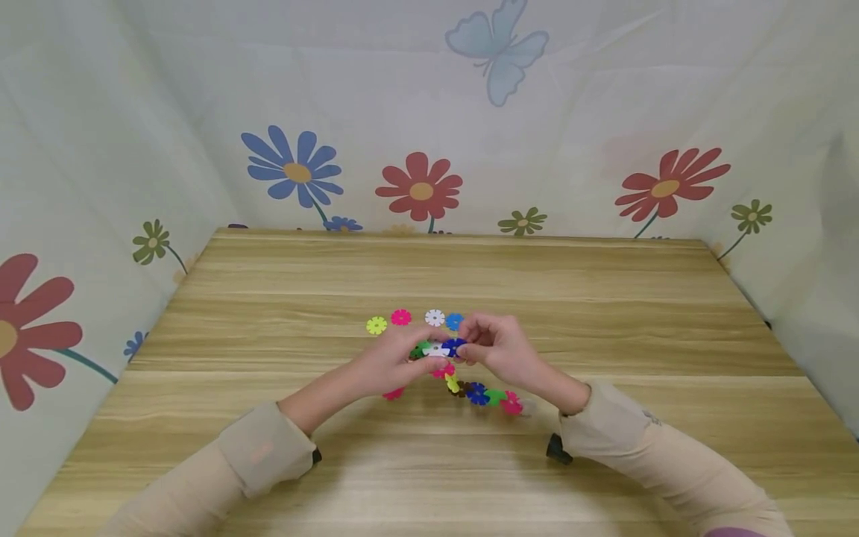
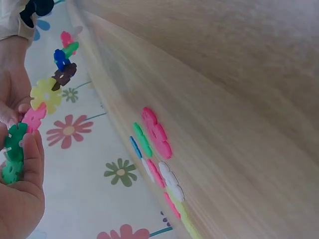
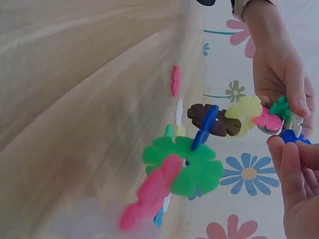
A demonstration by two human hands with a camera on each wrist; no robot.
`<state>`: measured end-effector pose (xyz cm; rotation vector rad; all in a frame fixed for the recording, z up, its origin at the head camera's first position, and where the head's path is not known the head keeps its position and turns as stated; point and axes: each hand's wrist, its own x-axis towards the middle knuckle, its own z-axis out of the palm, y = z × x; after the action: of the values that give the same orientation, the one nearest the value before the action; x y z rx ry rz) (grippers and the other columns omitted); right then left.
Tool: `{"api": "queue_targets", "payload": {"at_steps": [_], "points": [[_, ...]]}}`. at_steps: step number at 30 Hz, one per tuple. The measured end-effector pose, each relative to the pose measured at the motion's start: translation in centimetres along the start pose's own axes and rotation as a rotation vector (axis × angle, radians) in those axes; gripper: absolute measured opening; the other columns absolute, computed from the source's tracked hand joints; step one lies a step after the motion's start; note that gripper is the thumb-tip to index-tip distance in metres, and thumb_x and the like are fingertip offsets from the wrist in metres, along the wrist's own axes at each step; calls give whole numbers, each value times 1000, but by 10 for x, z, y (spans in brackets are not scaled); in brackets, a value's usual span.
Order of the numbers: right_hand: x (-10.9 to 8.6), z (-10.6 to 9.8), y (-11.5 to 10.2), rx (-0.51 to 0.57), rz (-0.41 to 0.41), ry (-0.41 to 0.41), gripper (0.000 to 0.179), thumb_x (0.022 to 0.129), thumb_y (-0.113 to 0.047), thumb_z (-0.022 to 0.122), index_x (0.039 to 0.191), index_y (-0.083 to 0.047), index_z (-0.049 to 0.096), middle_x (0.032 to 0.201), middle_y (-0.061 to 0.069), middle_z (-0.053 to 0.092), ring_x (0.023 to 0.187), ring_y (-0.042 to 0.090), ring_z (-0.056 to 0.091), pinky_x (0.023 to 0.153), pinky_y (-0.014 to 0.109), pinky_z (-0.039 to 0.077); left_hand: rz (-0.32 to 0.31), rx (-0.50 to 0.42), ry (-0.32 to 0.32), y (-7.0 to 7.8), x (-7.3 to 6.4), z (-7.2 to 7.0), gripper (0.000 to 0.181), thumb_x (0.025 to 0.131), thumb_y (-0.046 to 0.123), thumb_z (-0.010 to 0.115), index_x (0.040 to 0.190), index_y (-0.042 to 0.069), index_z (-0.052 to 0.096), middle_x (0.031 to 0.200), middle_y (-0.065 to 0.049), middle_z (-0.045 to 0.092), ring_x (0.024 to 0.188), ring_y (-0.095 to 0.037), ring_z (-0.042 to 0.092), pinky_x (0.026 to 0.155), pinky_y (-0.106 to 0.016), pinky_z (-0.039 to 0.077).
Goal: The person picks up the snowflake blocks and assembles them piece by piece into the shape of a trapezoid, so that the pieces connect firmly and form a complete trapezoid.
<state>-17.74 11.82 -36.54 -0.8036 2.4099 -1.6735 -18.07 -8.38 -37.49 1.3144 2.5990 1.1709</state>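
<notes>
My left hand (image 1: 392,362) grips one end of a chain of interlocked plastic snowflake discs, with a white disc (image 1: 436,352) and green discs (image 2: 15,149) at its fingers. In my right hand (image 1: 510,352), thumb and fingertips pinch a dark blue disc (image 1: 453,347) right at the white one. From the held end the chain hangs toward the front right: a pink disc (image 3: 267,120), a yellow disc (image 3: 245,113), a brown disc (image 3: 227,126), another blue disc (image 1: 478,394), a large green disc (image 3: 199,172), a pink disc (image 1: 512,403) and a pale translucent disc (image 1: 528,408).
Loose discs lie on the wooden table (image 1: 268,313) behind the hands: a yellow disc (image 1: 376,325), a pink disc (image 1: 401,318), a white disc (image 1: 435,318) and a light blue disc (image 1: 454,321). Another pink disc (image 1: 392,394) shows below the left hand. A flower-printed cloth (image 1: 362,97) surrounds the table.
</notes>
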Motion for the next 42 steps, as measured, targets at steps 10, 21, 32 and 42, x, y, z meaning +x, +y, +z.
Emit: {"api": "queue_targets", "payload": {"at_steps": [10, 21, 32, 42], "points": [[4, -5, 0, -1, -4, -91, 6, 78, 8, 58, 80, 3, 54, 73, 17, 58, 60, 15, 59, 59, 39, 53, -66, 25, 9, 0, 2, 0, 33, 83, 26, 61, 112, 9, 59, 106, -4, 63, 86, -10, 58, 69, -17, 48], [18, -22, 7, 21, 36, -258, 14, 79, 0, 63, 91, 5, 56, 89, 19, 57, 78, 25, 61, 71, 27, 52, -113, 33, -12, -3, -1, -14, 33, 82, 22, 60, 114, 12, 58, 105, -2, 64, 75, -7, 57, 59, -18, 48], [48, -36, 39, -79, 170, -223, 23, 80, -1, 61, 100, 8, 56, 93, 20, 56, 75, 22, 57, 66, 35, 52, -170, 64, 7, -11, -8, -30, 32, 80, 22, 59, 110, 13, 60, 103, 1, 65, 82, -8, 58, 67, -20, 49], [69, -30, 70, -254, 245, -247, 26, 76, -1, 64, 101, 4, 58, 91, 18, 59, 71, 18, 54, 57, 32, 52, -200, 118, 25, -13, -9, -33, 31, 79, 24, 59, 106, 9, 62, 104, -4, 65, 93, -15, 60, 80, -31, 50]]}}
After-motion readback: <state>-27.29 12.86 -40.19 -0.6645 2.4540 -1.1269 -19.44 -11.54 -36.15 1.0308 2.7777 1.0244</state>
